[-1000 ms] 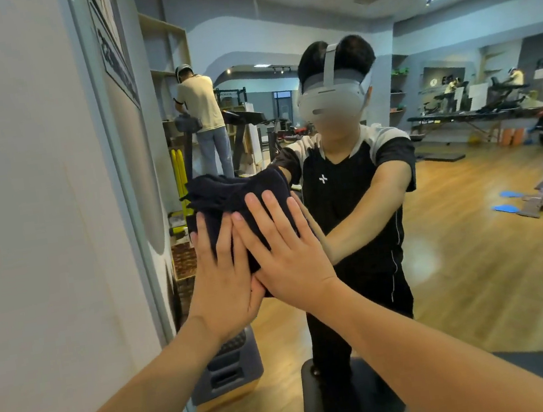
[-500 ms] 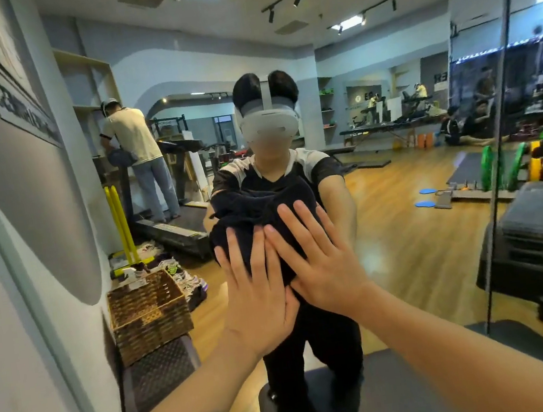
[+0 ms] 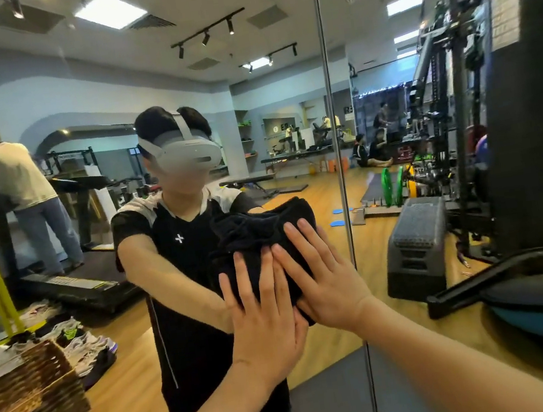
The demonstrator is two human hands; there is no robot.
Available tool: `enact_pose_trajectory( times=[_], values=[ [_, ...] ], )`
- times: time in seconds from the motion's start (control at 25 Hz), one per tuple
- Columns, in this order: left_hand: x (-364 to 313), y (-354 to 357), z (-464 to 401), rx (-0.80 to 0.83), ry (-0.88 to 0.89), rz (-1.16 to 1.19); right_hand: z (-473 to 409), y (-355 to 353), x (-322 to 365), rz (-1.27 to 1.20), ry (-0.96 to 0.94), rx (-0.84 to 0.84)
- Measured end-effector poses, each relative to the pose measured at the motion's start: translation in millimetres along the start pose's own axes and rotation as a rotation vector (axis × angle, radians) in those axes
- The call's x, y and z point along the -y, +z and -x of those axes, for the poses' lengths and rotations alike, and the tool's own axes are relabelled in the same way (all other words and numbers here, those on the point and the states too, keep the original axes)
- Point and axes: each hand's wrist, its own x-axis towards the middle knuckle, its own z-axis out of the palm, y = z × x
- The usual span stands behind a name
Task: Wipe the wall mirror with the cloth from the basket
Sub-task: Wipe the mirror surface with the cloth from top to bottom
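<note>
Far to the left of the grip and lower down, a woven basket [image 3: 25,393] sits at the edge of the view, seen in the glass, with shoes [image 3: 73,339] on the floor just behind it. The wall mirror [image 3: 288,134] fills the view ahead, and a vertical seam [image 3: 329,94] between its panels runs just right of the grip. The left hand [image 3: 264,317] lies flat, fingers straight and spread, pressing the lower part of the dark cloth [image 3: 267,241] against the glass. Just beside it and slightly overlapping, the right hand [image 3: 324,278] presses the same cloth, fingers straight and fanned upward. The cloth is bunched between both palms and the mirror, rising above the fingertips. Right of the grip, beyond the seam, a grey step block [image 3: 416,242] and a weight machine [image 3: 458,112] show in the reflection.
</note>
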Motion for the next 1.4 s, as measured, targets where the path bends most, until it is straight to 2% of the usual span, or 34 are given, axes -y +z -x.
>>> enact_pose_trajectory(
  times=[0.2,0.48,0.76,1.16,1.4],
  values=[
    [-63,24,-28,-0.036,0.001,0.065,33,-16,-59,0.031,0.044,0.047],
    [-77,36,-22,-0.076,-0.003,0.067,48,-12,-65,-0.031,0.081,0.015],
    [-93,53,22,-0.015,0.034,0.086,99,-2,-47,-0.053,0.128,0.072],
    [-100,71,109,0.191,0.105,0.053,181,18,9,-0.122,0.226,0.195],
    [-85,63,130,0.256,0.150,0.050,190,16,34,-0.151,0.260,0.254]
  ],
)
